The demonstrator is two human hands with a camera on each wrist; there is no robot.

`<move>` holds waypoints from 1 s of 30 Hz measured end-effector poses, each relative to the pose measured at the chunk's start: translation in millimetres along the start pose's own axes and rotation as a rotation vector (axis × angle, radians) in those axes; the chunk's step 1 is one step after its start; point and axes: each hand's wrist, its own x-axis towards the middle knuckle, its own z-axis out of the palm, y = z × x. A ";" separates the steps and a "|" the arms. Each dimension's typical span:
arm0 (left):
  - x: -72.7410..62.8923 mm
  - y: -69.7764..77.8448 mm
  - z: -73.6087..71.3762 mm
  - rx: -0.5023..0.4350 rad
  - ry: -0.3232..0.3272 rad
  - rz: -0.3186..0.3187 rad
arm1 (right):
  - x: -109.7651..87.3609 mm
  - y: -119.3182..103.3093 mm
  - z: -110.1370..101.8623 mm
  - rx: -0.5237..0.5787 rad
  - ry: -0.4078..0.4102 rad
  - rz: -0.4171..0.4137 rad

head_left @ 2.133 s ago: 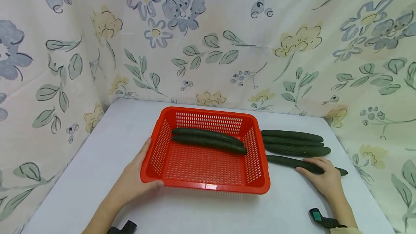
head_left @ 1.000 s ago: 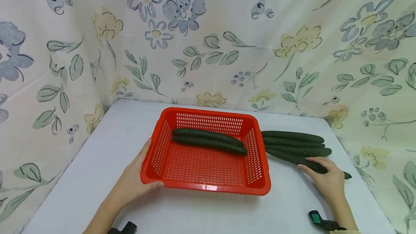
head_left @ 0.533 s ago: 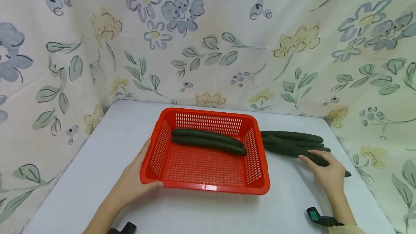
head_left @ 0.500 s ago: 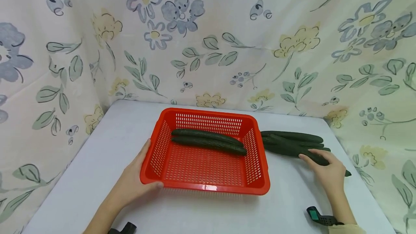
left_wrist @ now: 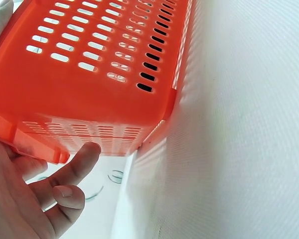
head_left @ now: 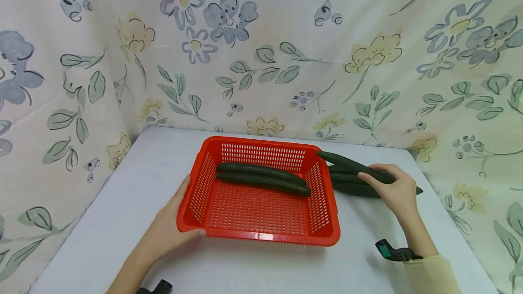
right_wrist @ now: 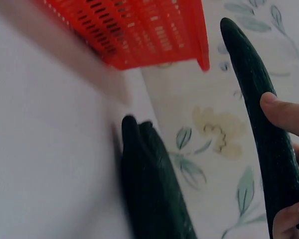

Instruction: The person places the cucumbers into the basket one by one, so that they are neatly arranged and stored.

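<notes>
Beside the basket [head_left: 233,232] the left hand [head_left: 173,222] holds, the right hand [head_left: 397,189] grips a likely stiff cucumber [head_left: 352,164], best held midway.

A white table [head_left: 245,269] with a finely ribbed surface carries a red slotted plastic basket [head_left: 257,235], which stands near its middle. Just to the right of the basket, what look like three dark green cucumbers [head_left: 346,178] lie side by side on the table, probably touching, though partly covered from above.
</notes>
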 end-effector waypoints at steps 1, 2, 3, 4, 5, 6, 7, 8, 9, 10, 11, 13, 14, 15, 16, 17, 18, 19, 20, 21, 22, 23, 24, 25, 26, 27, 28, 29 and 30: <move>0.0 0.0 0.0 0.003 0.002 0.003 | 2.4 -5.1 1.5 0.000 -0.003 -0.018; 0.0 -0.1 0.0 0.005 0.003 0.005 | 4.7 -9.6 3.1 0.000 -0.007 -0.039; 0.0 -0.2 0.0 0.007 0.004 0.007 | 7.1 -13.9 4.6 -0.002 -0.009 -0.062; 0.0 -0.2 0.0 0.008 0.003 0.008 | 9.5 -17.9 6.2 -0.005 -0.010 -0.082; 0.0 -0.2 -0.1 0.008 0.003 0.009 | 11.6 -22.0 7.5 -0.006 -0.013 -0.101; 0.0 -0.2 -0.2 0.006 0.001 0.009 | 13.7 -26.2 8.5 -0.008 -0.017 -0.119; 0.0 -0.2 -0.4 0.004 0.000 0.009 | 15.5 -30.6 9.4 -0.010 -0.021 -0.137; 0.0 -0.2 -0.5 0.001 -0.002 0.008 | 17.3 -35.1 10.3 -0.015 -0.025 -0.155; 0.0 -0.1 -0.6 0.001 -0.004 0.007 | 18.8 -39.8 11.2 -0.017 -0.030 -0.170; 0.0 0.0 -0.8 0.001 -0.005 0.006 | 20.3 -44.7 12.1 -0.014 -0.036 -0.181; 0.0 0.0 -0.9 0.001 -0.005 0.006 | 21.7 -50.1 12.7 -0.009 -0.043 -0.195; 0.2 0.0 -0.9 0.002 -0.005 0.005 | 24.4 -60.6 15.1 -0.003 -0.055 -0.222; 0.3 0.1 -0.9 0.003 -0.004 0.005 | 25.9 -65.5 16.8 0.001 -0.061 -0.238; 0.5 0.1 -0.9 0.004 -0.003 0.005 | 27.5 -70.4 18.7 0.010 -0.066 -0.253; 0.7 0.1 -0.8 0.003 -0.002 0.005 | 28.9 -75.1 20.8 0.018 -0.071 -0.269; 1.0 0.1 -0.7 0.000 -0.002 0.004 | 30.3 -79.4 23.1 0.025 -0.075 -0.287; 1.3 0.1 -0.6 0.001 -0.001 0.004 | 31.8 -83.3 25.8 0.034 -0.077 -0.303; 1.6 0.1 -0.4 0.000 -0.001 0.003 | 33.4 -86.9 28.6 0.045 -0.077 -0.318; 1.8 0.1 -0.2 0.000 -0.001 0.003 | 34.7 -90.4 31.3 0.055 -0.079 -0.331; 2.1 0.0 0.0 -0.001 -0.001 0.002 | 35.7 -93.9 33.8 0.066 -0.083 -0.337; 2.3 0.0 0.1 -0.002 -0.001 0.002 | 36.4 -98.0 36.0 0.075 -0.086 -0.338; 2.6 0.0 0.2 -0.002 -0.002 0.003 | 37.2 -101.9 38.4 0.088 -0.093 -0.337; 2.8 -0.1 0.3 0.000 -0.001 0.004 | 37.8 -105.7 40.5 0.099 -0.098 -0.334; 2.9 -0.1 0.3 -0.002 -0.001 0.005 | 38.2 -109.4 42.6 0.109 -0.103 -0.331; 2.7 -0.2 0.2 -0.002 -0.001 0.006 | 38.3 -113.0 44.5 0.121 -0.110 -0.328; 2.5 -0.4 0.2 -0.004 -0.001 0.006 | 38.3 -116.6 46.5 0.133 -0.118 -0.329; 1.9 -0.5 0.1 -0.004 0.000 0.004 | 38.4 -120.3 48.6 0.147 -0.125 -0.332; 1.2 -0.7 0.0 -0.002 0.001 0.003 | 38.6 -123.2 51.2 0.159 -0.132 -0.338; 0.4 -0.9 -0.2 -0.001 0.002 0.000 | 38.5 -126.3 53.5 0.166 -0.137 -0.345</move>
